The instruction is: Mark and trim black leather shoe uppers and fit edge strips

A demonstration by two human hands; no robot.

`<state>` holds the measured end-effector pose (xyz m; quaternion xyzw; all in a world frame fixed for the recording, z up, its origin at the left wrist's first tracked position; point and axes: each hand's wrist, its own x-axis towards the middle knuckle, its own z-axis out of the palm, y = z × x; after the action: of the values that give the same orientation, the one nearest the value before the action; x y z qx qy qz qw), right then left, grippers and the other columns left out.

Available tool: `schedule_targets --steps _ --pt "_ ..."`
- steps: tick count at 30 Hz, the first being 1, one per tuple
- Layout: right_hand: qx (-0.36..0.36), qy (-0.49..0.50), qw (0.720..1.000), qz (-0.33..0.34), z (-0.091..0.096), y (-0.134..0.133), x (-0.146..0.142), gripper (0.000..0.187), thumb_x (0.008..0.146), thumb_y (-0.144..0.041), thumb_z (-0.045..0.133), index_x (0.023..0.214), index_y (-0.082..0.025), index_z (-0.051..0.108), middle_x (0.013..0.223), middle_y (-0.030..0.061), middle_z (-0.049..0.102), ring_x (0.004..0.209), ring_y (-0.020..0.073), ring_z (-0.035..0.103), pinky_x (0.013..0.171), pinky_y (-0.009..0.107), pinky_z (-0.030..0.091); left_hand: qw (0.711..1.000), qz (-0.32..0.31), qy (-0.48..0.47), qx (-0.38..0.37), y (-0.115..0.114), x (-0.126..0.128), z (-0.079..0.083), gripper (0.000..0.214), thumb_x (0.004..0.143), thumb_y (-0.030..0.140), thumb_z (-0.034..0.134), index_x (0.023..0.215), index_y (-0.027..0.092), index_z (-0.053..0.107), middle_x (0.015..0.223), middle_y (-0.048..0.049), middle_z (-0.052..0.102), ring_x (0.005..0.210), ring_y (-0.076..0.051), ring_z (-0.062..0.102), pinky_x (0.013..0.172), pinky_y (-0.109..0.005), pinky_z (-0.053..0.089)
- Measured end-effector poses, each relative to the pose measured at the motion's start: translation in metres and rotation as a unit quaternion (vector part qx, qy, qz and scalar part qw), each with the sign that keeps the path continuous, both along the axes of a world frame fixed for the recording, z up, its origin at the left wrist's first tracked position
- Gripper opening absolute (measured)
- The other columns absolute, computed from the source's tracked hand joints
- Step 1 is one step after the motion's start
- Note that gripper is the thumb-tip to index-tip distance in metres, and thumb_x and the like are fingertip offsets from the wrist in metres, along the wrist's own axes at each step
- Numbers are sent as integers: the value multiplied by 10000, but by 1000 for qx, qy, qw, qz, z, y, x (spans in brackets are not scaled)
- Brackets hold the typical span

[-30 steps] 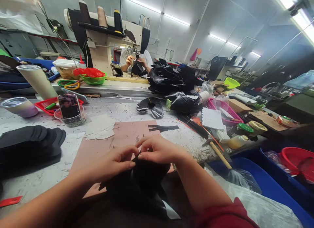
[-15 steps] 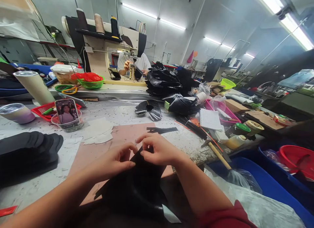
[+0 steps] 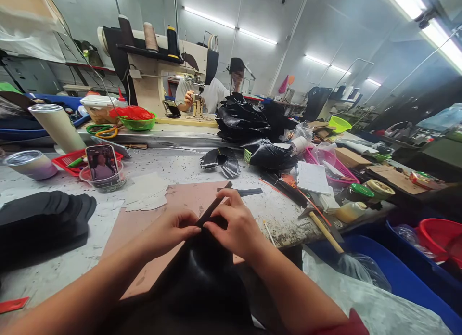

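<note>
A black leather shoe piece lies in front of me over the near edge of a pink cutting mat. My left hand pinches its top edge with closed fingers. My right hand grips the same edge and holds a narrow black strip that sticks up and away from the piece. Another black strip lies flat on the mat just beyond my right hand.
A phone leans in a clear bowl at left, beside stacked black pieces. A heap of black leather parts, a notebook, a hammer and jars crowd the right. Across the table a person sits at a sewing machine.
The narrow black strip now stands up between my hands; my right hand has shifted slightly toward me along the piece's edge. The person opposite has sat up from the machine.
</note>
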<state>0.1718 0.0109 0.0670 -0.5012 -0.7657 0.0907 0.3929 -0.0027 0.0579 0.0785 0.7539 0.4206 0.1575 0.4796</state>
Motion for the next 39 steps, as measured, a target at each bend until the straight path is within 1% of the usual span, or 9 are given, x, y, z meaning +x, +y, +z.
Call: schedule_targets --steps 3,5,9,12,16,20,24,32,39 --pt "35 -43 998 16 -4 -4 -6 70 775 -174 517 706 -173 533 925 102 548 829 195 518 747 346 442 1000 4 5 18 -1 2 -2 225 648 376 509 610 157 547 574 18 510 596 -144 474 569 -261 397" --pt "-9 -35 998 51 -1 -5 -6 79 767 -152 502 697 -187 493 842 75 575 804 186 530 724 329 440 1000 -4 0 27 -1 2 -3 226 658 368 495 620 154 555 584 9 528 606 -151 490 572 -265 407" --pt "-120 41 986 108 9 -4 -2 116 701 -144 548 686 -202 449 892 43 617 815 159 565 713 285 439 999 -27 -22 42 -2 0 -2 226 690 356 478 684 154 578 653 -9 581 655 -162 521 609 -271 424" --pt "-165 111 974 109 12 -1 0 141 676 -125 541 630 -199 429 888 30 638 823 151 579 732 284 434 998 -42 -25 38 -2 -3 -2 244 701 362 484 758 148 587 691 -17 597 670 -163 527 619 -274 428" --pt "-213 185 954 101 11 5 0 157 652 -117 531 566 -189 422 800 29 652 725 140 581 644 260 438 996 -75 -36 17 -1 -6 0 280 712 382 491 824 141 579 739 -31 623 691 -169 547 628 -277 438" --pt "-220 199 950 94 13 7 0 158 626 -104 543 538 -183 438 760 23 647 692 130 567 632 254 433 995 -90 -42 5 0 -4 3 297 712 400 490 841 147 577 715 -15 615 664 -155 541 597 -259 432" --pt "-218 208 949 92 15 8 0 168 626 -105 555 527 -179 441 761 23 645 691 128 567 640 256 436 997 -68 -26 23 1 1 2 315 689 430 517 781 139 594 648 -1 572 618 -145 511 551 -244 411" --pt "-230 209 944 110 15 12 6 161 622 -92 586 520 -170 488 768 19 633 737 136 568 686 265 432 997 -63 -36 38 3 5 -1 300 726 413 472 764 148 606 734 -31 629 715 -188 559 663 -285 437" --pt "-188 99 973 85 16 14 5 196 637 -66 586 521 -174 471 738 -4 584 736 127 539 707 259 414 992 -106 -33 54 6 8 -4 218 729 384 469 746 173 517 659 29 485 641 -131 449 588 -237 380"
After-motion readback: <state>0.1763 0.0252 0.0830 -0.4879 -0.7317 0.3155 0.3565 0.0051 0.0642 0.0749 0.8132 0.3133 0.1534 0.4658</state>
